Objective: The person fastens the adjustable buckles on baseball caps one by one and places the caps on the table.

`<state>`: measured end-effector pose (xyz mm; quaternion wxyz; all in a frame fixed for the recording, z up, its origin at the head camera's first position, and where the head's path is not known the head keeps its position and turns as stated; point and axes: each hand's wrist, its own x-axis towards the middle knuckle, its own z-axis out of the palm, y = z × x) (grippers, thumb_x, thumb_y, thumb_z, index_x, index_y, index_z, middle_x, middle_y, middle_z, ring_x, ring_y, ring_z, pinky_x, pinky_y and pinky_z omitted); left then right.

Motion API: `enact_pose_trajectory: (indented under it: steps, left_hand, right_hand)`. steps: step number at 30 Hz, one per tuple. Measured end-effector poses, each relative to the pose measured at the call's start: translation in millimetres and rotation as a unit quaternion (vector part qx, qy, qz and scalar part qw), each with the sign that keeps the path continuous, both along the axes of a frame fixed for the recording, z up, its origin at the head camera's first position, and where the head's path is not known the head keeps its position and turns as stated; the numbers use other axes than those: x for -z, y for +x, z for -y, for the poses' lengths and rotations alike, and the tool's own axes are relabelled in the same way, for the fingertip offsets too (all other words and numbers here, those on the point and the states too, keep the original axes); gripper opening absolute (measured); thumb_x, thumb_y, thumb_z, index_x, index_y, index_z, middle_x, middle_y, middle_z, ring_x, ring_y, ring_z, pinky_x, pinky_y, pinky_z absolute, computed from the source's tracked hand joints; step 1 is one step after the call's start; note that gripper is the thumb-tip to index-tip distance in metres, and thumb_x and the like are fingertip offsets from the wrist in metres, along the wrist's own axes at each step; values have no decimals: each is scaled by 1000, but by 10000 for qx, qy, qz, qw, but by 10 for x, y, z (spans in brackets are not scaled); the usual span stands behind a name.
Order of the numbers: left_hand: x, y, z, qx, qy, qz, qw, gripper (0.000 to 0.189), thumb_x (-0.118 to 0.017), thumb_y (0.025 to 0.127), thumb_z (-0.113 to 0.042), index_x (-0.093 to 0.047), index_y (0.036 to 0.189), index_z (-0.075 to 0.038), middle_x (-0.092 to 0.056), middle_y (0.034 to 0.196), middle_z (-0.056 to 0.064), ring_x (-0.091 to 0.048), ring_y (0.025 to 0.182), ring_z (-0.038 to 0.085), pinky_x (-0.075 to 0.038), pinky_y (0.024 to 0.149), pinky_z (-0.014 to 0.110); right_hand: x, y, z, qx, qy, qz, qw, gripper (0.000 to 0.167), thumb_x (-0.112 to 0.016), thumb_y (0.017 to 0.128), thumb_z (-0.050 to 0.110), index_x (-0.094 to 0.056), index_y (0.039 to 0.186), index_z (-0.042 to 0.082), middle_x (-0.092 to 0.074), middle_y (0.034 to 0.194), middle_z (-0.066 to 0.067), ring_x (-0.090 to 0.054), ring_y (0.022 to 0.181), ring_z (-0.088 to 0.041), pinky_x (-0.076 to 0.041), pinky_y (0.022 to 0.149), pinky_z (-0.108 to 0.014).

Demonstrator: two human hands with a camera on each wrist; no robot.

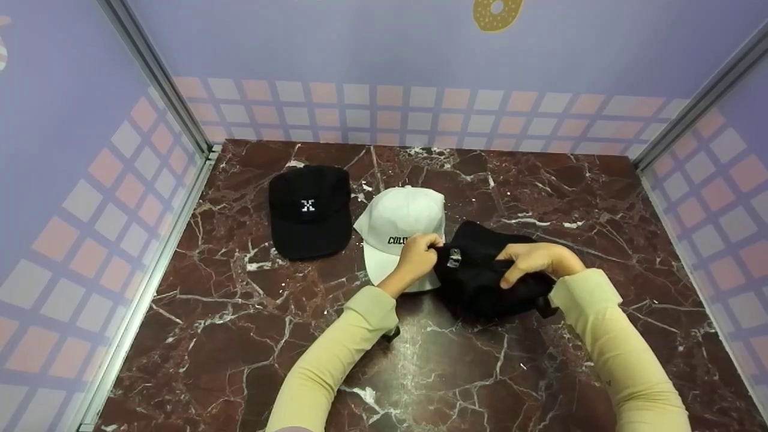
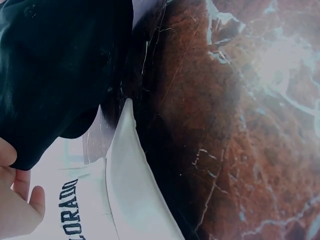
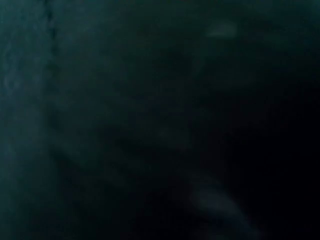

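Note:
A black baseball cap [image 1: 480, 288] is between my two hands at the right of the white cap [image 1: 403, 210]. My left hand [image 1: 419, 257] pinches the edge of this black cap, above the front of the white cap; in the left wrist view its fingers [image 2: 7, 152] hold the dark cloth [image 2: 60, 75]. My right hand [image 1: 534, 261] grips the other side of the black cap, its thumb and fingers spread on the fabric. Dark, blurred cloth [image 3: 100, 100] fills the right wrist view, hiding that hand there. Lettering on the white cap [image 2: 145, 200] is partly covered in the head view.
Another black cap [image 1: 310, 213] with a small white mark lies to the left of the white cap. All lie on a dark red marbled tabletop [image 1: 240, 354]. Purple panels with a checked band [image 1: 384, 114] enclose its back and sides.

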<state>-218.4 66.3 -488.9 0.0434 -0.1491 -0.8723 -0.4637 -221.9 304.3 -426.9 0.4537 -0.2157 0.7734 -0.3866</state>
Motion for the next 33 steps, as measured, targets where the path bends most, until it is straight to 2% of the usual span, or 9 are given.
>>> enact_pose_trajectory:
  steps: [4, 8, 13, 17, 19, 22, 27, 29, 33]
  left_hand:
    - [7, -4, 13, 167, -206, -131, 9996, 17, -44, 62, 4, -58, 66, -4, -59, 68, 7, -52, 71, 21, -40, 66, 26]
    - [-17, 4, 25, 706, -507, -195, 9960, 17, -47, 60, 3, -60, 70, -5, -62, 73, 6, -54, 78, 23, -40, 75, 29]
    - [-95, 31, -1, 1573, -1095, -60, 9814, 31, -52, 65, -5, -64, 93, -10, -66, 94, 3, -56, 94, 21, -35, 88, 35]
    - [-160, 60, -46, 2002, -1248, 71, 9717, 32, -53, 67, -6, -65, 97, -11, -67, 92, 3, -57, 84, 17, -40, 82, 28]
    - [-185, 76, -67, 2081, -1139, 207, 9712, 28, -51, 70, -5, -65, 94, -11, -66, 87, 4, -54, 75, 14, -41, 74, 23]
    - [-218, 97, -90, 2122, -690, 505, 9735, 22, -49, 74, -3, -64, 88, -7, -62, 80, 4, -48, 68, 10, -38, 65, 17]
    - [-263, 119, -116, 2152, 79, 843, 9729, 15, -48, 77, -2, -62, 81, -2, -55, 74, 1, -44, 66, 8, -35, 62, 15]
    - [-277, 126, -122, 2158, 231, 909, 9719, 14, -47, 77, -1, -61, 80, -1, -53, 74, 0, -43, 66, 8, -34, 63, 15]
    - [-281, 139, -134, 2115, 415, 1013, 9712, 15, -47, 78, 1, -62, 82, 1, -53, 74, 1, -43, 66, 9, -35, 63, 16]
  right_hand:
    - [30, -29, -31, 310, -608, 267, 9973, 9, -65, 71, 4, -64, 77, 10, -61, 69, 10, -54, 59, -1, -45, 56, -16]
    - [37, -55, -45, 525, -939, 21, 9942, 10, -65, 73, 3, -65, 78, 11, -61, 70, 11, -52, 59, 1, -43, 56, -14]
    - [11, -75, -31, 593, -821, -328, 9943, 9, -67, 72, 6, -68, 77, 13, -61, 71, 13, -50, 62, 1, -41, 58, -13]
    - [-15, -76, -1, 400, -905, -260, 9947, 7, -65, 74, 6, -66, 80, 3, -62, 72, 10, -52, 66, -1, -43, 61, -15]
    - [-46, -64, 32, 223, -859, -263, 9957, 15, -65, 74, 6, -64, 84, -5, -63, 72, 9, -52, 65, -1, -43, 60, -15]
    - [-121, -21, 120, -72, -657, -390, 9970, 29, -67, 73, 7, -59, 94, -11, -63, 77, 4, -53, 65, -1, -43, 59, -16]
    - [-213, 63, 311, -510, -229, -879, 9946, 45, -73, 68, 12, -57, 108, -2, -60, 89, -2, -55, 71, -6, -46, 66, -20]
    - [-215, 91, 372, -593, -16, -1104, 9921, 50, -75, 65, 15, -57, 110, 1, -60, 95, -3, -54, 78, -8, -46, 72, -22]
    - [-161, 133, 447, -636, 455, -1343, 9878, 56, -76, 61, 16, -55, 111, -1, -59, 103, -8, -50, 86, -10, -41, 81, -23]
